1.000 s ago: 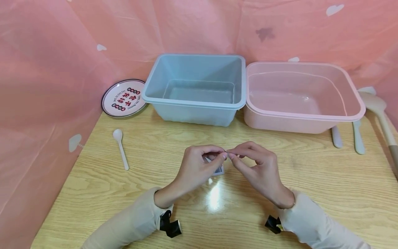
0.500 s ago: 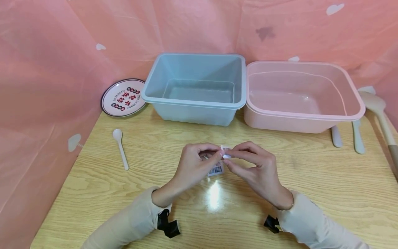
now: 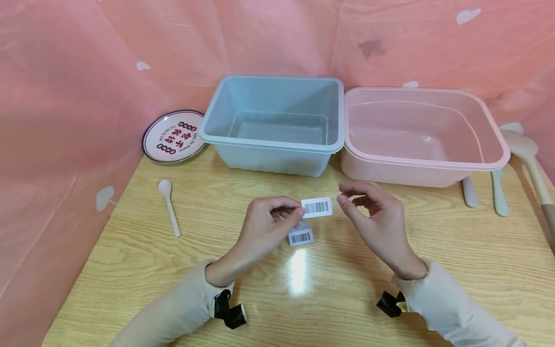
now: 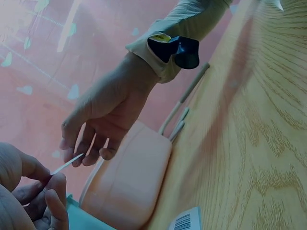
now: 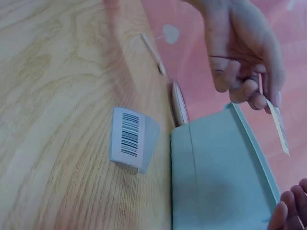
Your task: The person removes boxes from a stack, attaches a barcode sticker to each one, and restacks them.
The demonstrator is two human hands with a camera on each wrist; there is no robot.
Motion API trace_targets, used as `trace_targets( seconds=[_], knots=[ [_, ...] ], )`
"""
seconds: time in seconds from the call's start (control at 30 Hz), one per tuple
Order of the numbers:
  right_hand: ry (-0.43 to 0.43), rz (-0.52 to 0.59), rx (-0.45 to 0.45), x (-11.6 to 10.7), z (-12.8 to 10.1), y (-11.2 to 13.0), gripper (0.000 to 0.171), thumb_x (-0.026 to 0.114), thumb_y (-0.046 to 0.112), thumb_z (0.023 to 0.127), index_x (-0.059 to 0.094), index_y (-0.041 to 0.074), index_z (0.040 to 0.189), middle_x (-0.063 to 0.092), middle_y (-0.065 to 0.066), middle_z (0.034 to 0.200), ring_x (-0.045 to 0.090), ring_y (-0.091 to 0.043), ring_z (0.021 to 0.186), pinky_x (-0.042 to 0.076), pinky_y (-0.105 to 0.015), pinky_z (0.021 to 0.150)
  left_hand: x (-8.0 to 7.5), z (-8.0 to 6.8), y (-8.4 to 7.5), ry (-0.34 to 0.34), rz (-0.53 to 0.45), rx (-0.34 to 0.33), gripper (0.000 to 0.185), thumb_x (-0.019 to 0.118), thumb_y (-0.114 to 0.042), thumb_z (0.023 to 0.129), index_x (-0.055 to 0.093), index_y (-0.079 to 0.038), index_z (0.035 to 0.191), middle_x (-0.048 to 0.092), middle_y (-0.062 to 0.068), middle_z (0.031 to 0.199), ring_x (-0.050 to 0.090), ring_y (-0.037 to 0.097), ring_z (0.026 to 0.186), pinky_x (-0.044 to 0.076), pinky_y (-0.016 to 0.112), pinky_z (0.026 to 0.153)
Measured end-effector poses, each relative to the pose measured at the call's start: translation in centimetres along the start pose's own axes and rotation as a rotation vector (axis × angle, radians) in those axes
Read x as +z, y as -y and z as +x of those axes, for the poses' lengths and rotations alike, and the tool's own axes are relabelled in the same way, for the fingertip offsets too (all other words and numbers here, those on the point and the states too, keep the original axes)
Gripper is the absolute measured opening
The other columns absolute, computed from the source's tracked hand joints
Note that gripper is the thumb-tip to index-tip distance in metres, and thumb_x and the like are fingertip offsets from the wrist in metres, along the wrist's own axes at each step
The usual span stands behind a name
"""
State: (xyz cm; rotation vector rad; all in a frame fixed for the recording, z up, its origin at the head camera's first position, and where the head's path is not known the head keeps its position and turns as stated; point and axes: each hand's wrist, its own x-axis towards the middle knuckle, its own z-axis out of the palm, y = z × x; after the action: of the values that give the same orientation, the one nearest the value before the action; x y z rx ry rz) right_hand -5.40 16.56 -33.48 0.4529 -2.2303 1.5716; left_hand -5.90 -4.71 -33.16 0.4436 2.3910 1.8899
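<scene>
My left hand (image 3: pixel 266 229) pinches a small white barcode label (image 3: pixel 317 207) by its left end, thumb in front and forefinger behind. The label is held up over the table, its bars facing the head camera; in the left wrist view the label (image 4: pixel 67 164) shows edge-on. Just right of it is my right hand (image 3: pixel 383 224), thumb and fingers loosely bent with a gap between them and nothing held. Below the left fingers, a folded piece with a barcode (image 3: pixel 301 237) lies on the wood, its greyish back part (image 5: pixel 151 139) clearest in the right wrist view.
Behind the hands stand a blue-grey bin (image 3: pixel 270 159) and a pink basin (image 3: pixel 403 171), side by side. A plate (image 3: pixel 166 137) leans at the back left, near a white spoon (image 3: pixel 169 207). Two light handles (image 3: pixel 499 197) and a long ladle-like utensil (image 3: pixel 535 168) lie at the right.
Both hands were together at the fingertips with the label mostly hidden. The right hand has let go and moved right; the left now shows the label face-on. The barcode piece beneath is more exposed.
</scene>
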Motion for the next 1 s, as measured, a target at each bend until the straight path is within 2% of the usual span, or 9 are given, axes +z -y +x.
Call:
trace_targets(
  seconds=[0.07, 0.17, 0.27, 0.5, 0.73, 1.0],
  knots=[
    [0.029, -0.017, 0.074, -0.1, 0.0, -0.1, 0.019, 0.068, -0.008, 0.083, 0.069, -0.003, 0.102, 0.068, 0.008, 0.098, 0.064, -0.003, 0.082, 0.053, -0.014, 0.068, 0.0, 0.0, 0.0, 0.004, 0.003, 0.003, 0.009, 0.070, -0.005, 0.086, 0.074, 0.001, 0.091, 0.073, 0.014, 0.082, 0.062, 0.007, 0.064, 0.056, 0.023, 0.059],
    [0.104, -0.068, 0.181, -0.1, -0.1, -0.3, 0.014, 0.069, 0.000, 0.086, 0.070, 0.002, 0.100, 0.068, 0.005, 0.093, 0.062, -0.004, 0.077, 0.052, -0.015, 0.063, 0.0, 0.0, 0.1, 0.009, 0.010, 0.007, 0.008, 0.070, -0.005, 0.086, 0.074, 0.001, 0.090, 0.073, 0.014, 0.081, 0.062, 0.007, 0.063, 0.056, 0.024, 0.058],
    [0.161, -0.100, 0.220, 0.0, -0.4, -0.5, 0.011, 0.070, 0.003, 0.086, 0.068, 0.005, 0.098, 0.067, 0.000, 0.087, 0.060, -0.006, 0.072, 0.049, -0.017, 0.059, 0.0, 0.0, 0.1, 0.014, 0.018, 0.015, 0.008, 0.070, -0.006, 0.086, 0.074, 0.000, 0.090, 0.073, 0.013, 0.080, 0.062, 0.007, 0.062, 0.056, 0.024, 0.058],
    [0.154, -0.071, 0.149, 0.5, -0.4, -0.5, 0.008, 0.070, 0.000, 0.085, 0.066, 0.005, 0.091, 0.064, 0.001, 0.080, 0.057, -0.004, 0.066, 0.048, -0.016, 0.058, -0.2, 0.1, 0.4, 0.002, 0.057, 0.021, 0.007, 0.071, -0.008, 0.085, 0.074, -0.003, 0.089, 0.073, 0.010, 0.080, 0.062, 0.008, 0.065, 0.055, 0.026, 0.057],
    [0.190, -0.069, 0.068, 1.5, 0.1, -0.8, 0.009, 0.071, -0.002, 0.083, 0.067, 0.006, 0.086, 0.068, -0.002, 0.079, 0.058, -0.004, 0.064, 0.050, -0.016, 0.058, -1.1, 0.5, 1.4, -0.061, 0.124, 0.020, 0.008, 0.074, -0.008, 0.083, 0.076, -0.004, 0.089, 0.075, 0.007, 0.082, 0.063, 0.009, 0.068, 0.053, 0.024, 0.058],
    [0.225, -0.146, -0.005, 3.0, 1.5, -1.2, 0.008, 0.072, 0.000, 0.082, 0.067, 0.006, 0.083, 0.070, -0.001, 0.075, 0.061, -0.002, 0.065, 0.051, -0.018, 0.055, -2.3, 1.5, 2.5, -0.147, 0.084, -0.013, 0.009, 0.076, -0.009, 0.082, 0.076, -0.004, 0.090, 0.074, 0.010, 0.080, 0.064, 0.011, 0.068, 0.052, 0.021, 0.060]
  ],
)
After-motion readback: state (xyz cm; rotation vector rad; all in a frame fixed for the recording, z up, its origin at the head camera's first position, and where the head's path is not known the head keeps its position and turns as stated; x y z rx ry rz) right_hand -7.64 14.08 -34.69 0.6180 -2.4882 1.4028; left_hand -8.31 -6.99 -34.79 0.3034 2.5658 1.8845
